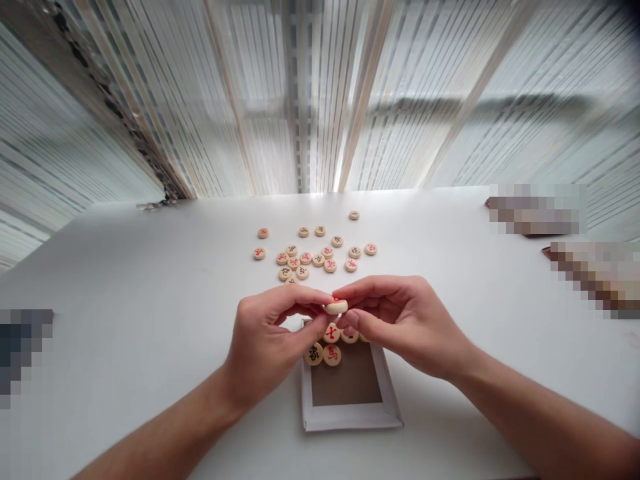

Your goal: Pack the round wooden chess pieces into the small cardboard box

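Note:
Between the fingertips of my left hand (280, 333) and my right hand (407, 323) is a round Chinese chess piece (337, 307) with red marking on top. Both hands pinch it from opposite sides, above a shallow white box (353, 419) with a brown bottom. In the box, a black-marked chess piece (313, 354) and a red-marked chess piece (332, 355) lie side by side. Behind them a row with another red piece (331, 333) is partly hidden by my fingers. Beyond my hands, several loose chess pieces (305, 258) are scattered, marked red or black.
All this stands on a white table (150, 333). One loose piece (354, 215) lies farthest back. Striped curtains (320, 100) hang behind the table, with a beaded cord (110, 100) at left. Blurred-out items lie at the right (595, 280) and left edges.

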`<state>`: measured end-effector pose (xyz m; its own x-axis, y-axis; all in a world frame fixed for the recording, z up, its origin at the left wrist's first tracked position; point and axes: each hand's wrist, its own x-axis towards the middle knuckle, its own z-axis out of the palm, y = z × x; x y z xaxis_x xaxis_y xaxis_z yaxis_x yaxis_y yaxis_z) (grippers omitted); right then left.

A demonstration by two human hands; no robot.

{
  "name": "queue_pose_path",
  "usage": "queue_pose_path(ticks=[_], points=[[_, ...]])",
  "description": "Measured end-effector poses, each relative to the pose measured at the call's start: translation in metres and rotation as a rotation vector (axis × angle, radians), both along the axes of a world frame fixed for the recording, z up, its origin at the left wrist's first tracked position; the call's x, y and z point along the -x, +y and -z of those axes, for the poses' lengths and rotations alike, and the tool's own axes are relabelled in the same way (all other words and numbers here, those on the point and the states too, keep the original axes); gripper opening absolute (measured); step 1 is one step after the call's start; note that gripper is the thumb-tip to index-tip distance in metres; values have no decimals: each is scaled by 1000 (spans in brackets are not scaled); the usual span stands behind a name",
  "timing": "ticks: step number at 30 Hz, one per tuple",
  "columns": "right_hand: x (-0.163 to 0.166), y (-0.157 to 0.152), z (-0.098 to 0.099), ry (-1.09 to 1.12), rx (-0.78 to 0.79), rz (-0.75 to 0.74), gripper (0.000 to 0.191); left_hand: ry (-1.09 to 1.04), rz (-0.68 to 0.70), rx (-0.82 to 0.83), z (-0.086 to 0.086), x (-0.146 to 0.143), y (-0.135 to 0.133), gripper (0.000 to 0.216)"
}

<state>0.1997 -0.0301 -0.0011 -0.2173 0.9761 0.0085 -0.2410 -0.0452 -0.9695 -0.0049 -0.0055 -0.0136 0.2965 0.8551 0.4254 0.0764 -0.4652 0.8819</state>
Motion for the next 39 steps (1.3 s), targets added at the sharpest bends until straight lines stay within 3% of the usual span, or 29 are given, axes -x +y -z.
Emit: queue_pose_path(ticks=[8, 13, 15, 18, 21, 24, 32, 39], points=[[0, -3, 2, -113, -86, 26, 32, 108, -21, -320, -1, 3, 2, 22], [2, -3, 4, -143, -129, 53, 27, 150, -22, -371, 0, 3, 3, 22], [1, -2, 5, -168, -167, 63, 27, 150, -34, -297, 1, 2, 4, 22], [-1, -1, 7, -274, -262, 98, 25, 73, -24, -25, 1, 2, 5, 19], [-4, 0, 8, -455, -428, 141, 20, -53, 66, 277, -2, 1, 6, 13], [-4, 0, 6, -614, -601, 172, 14, -128, 139, 423, -6, 1, 7, 21], [-2, 0, 1, -764, -856, 184, 3, -145, 154, 453, -3, -1, 6, 28], [-7, -4, -4, -825, -820, 56, 8, -92, 74, 376, -6, 0, 6, 15]])
